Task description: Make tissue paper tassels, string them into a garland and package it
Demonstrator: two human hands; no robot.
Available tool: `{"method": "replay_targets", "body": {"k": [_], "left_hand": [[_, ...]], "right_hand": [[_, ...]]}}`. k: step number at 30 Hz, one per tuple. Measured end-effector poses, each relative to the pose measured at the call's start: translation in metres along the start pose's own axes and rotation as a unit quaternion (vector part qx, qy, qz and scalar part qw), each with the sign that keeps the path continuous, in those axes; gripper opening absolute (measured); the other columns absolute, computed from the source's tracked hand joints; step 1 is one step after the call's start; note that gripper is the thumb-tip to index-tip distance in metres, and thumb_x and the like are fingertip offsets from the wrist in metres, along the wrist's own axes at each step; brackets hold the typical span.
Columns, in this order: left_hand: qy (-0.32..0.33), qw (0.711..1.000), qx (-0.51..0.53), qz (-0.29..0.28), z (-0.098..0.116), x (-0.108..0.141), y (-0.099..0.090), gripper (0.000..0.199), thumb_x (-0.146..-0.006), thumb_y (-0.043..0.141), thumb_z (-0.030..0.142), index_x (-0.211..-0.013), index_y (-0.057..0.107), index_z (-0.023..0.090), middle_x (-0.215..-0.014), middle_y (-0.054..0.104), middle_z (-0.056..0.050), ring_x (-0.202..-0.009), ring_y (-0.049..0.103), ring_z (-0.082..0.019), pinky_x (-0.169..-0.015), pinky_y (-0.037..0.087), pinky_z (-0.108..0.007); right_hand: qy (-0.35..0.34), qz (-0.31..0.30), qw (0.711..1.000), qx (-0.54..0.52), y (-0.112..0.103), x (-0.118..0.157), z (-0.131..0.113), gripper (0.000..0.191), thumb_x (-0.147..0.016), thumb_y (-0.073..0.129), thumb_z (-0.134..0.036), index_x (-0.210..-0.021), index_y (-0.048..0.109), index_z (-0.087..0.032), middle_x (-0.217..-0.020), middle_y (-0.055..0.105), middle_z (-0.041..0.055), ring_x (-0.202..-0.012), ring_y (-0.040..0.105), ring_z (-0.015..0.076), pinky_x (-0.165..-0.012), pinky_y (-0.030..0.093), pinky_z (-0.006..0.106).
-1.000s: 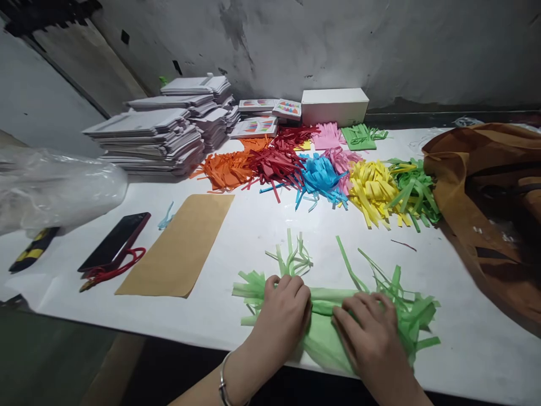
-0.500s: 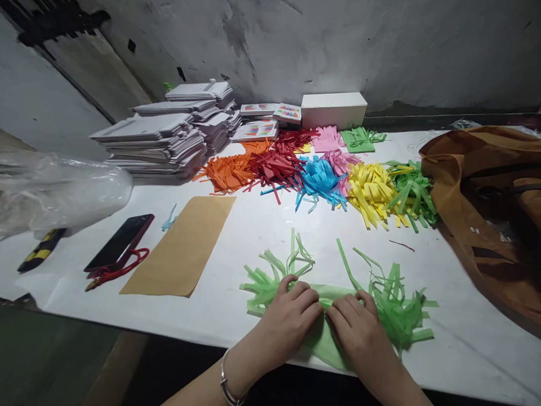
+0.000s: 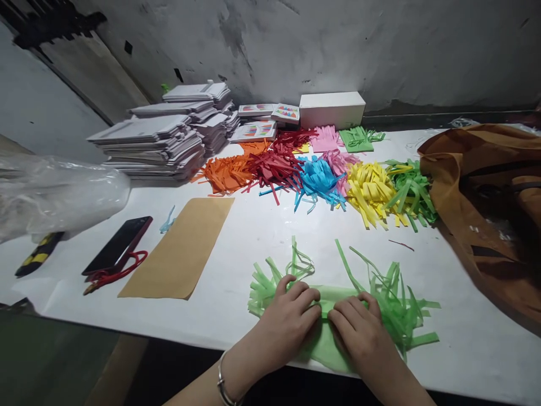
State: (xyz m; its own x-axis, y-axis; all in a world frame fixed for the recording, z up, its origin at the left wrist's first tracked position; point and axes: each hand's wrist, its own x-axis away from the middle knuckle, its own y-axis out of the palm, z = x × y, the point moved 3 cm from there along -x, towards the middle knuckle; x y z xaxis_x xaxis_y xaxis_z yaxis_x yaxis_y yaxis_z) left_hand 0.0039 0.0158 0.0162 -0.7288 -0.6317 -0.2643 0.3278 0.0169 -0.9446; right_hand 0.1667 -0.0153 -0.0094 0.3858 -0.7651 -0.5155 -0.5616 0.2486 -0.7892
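A sheet of light green tissue paper (image 3: 327, 345), cut into fringe at both ends, lies at the table's front edge. My left hand (image 3: 291, 313) is closed on its middle, left of centre, with the fingers curled and pressing a fold. Just to the right, my right hand (image 3: 359, 327) grips the same fold, its fingers also curled. Fringe strips (image 3: 397, 310) spread out beyond my right hand, and a shorter bunch (image 3: 262, 285) spreads past my left. My fingertips and the underside of the fold are hidden.
Fringed tissue bundles, among them blue (image 3: 319, 177) and yellow (image 3: 372, 192), lie across the back. To the left are a brown paper sheet (image 3: 181, 248), a phone (image 3: 120, 245), a yellow-black cutter (image 3: 40, 254) and stacked white packets (image 3: 147, 146). A brown bag (image 3: 477, 225) stands right.
The fringe on the left has drawn in slightly toward my left hand. Both hands keep hold of the fold and have barely shifted.
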Motion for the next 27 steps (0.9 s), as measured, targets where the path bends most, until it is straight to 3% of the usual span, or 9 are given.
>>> {"method": "replay_targets", "body": {"k": [4, 8, 13, 20, 22, 24, 27], "left_hand": [[-0.006, 0.999, 0.017, 0.028, -0.001, 0.003, 0.002, 0.017, -0.092, 0.052, 0.006, -0.084, 0.06, 0.019, -0.101, 0.066, -0.003, -0.093, 0.055, -0.02, -0.103, 0.031, -0.048], [-0.055, 0.994, 0.077, 0.06, -0.006, 0.01, 0.005, 0.019, -0.091, 0.055, 0.006, -0.079, 0.06, 0.019, -0.095, 0.064, -0.003, -0.09, 0.054, -0.02, -0.098, 0.033, -0.047], [-0.095, 0.989, 0.1, 0.046, -0.001, 0.01, 0.004, 0.016, -0.095, 0.054, 0.013, -0.082, 0.061, 0.019, -0.096, 0.064, -0.003, -0.092, 0.054, -0.021, -0.095, 0.033, -0.048], [-0.186, 0.982, 0.02, -0.002, 0.008, -0.002, 0.006, 0.008, -0.085, 0.057, 0.011, -0.079, 0.059, 0.016, -0.092, 0.061, -0.006, -0.09, 0.053, -0.025, -0.091, 0.036, -0.052], [-0.162, 0.987, -0.017, 0.007, 0.009, -0.004, 0.008, 0.01, -0.083, 0.06, 0.008, -0.079, 0.06, 0.017, -0.095, 0.062, -0.005, -0.091, 0.054, -0.024, -0.095, 0.034, -0.053], [-0.092, 0.995, -0.04, 0.013, 0.011, -0.004, 0.008, 0.012, -0.083, 0.063, 0.007, -0.079, 0.06, 0.018, -0.094, 0.063, -0.003, -0.093, 0.054, -0.023, -0.103, 0.028, -0.055], [0.001, 0.997, -0.074, 0.001, 0.014, -0.004, 0.011, 0.014, -0.087, 0.065, 0.013, -0.076, 0.059, 0.019, -0.086, 0.061, 0.0, -0.093, 0.053, -0.023, -0.113, 0.016, -0.057]], "right_hand": [[0.008, -0.006, 1.0, -0.005, -0.007, 0.006, 0.005, 0.04, -0.105, 0.031, -0.016, -0.081, 0.063, -0.019, -0.076, 0.06, 0.0021, -0.079, 0.053, 0.017, -0.095, 0.029, 0.04], [0.021, 0.001, 1.0, -0.006, -0.017, 0.019, 0.011, 0.04, -0.106, 0.03, -0.018, -0.088, 0.065, -0.019, -0.083, 0.066, 0.0034, -0.086, 0.056, 0.0182, -0.098, 0.029, 0.043], [0.08, 0.031, 0.996, 0.003, -0.015, 0.026, 0.014, 0.034, -0.105, 0.034, -0.021, -0.089, 0.064, -0.021, -0.088, 0.066, 0.0033, -0.088, 0.058, 0.0194, -0.099, 0.029, 0.044], [0.158, -0.021, 0.98, 0.121, -0.006, 0.01, 0.009, 0.033, -0.099, 0.034, -0.019, -0.074, 0.055, -0.022, -0.073, 0.056, 0.0039, -0.076, 0.051, 0.0235, -0.087, 0.031, 0.047], [0.16, -0.024, 0.98, 0.119, -0.008, 0.007, 0.009, 0.029, -0.097, 0.037, -0.019, -0.074, 0.055, -0.022, -0.074, 0.057, 0.0038, -0.077, 0.052, 0.0235, -0.088, 0.031, 0.049], [0.146, -0.011, 0.985, 0.093, -0.011, 0.006, 0.009, 0.028, -0.097, 0.039, -0.016, -0.076, 0.056, -0.021, -0.078, 0.059, 0.0034, -0.08, 0.055, 0.0226, -0.095, 0.03, 0.05], [0.073, 0.016, 0.996, 0.054, -0.014, 0.006, 0.005, 0.031, -0.098, 0.036, -0.008, -0.082, 0.059, -0.02, -0.082, 0.063, 0.0032, -0.086, 0.058, 0.0209, -0.104, 0.027, 0.051]]}}
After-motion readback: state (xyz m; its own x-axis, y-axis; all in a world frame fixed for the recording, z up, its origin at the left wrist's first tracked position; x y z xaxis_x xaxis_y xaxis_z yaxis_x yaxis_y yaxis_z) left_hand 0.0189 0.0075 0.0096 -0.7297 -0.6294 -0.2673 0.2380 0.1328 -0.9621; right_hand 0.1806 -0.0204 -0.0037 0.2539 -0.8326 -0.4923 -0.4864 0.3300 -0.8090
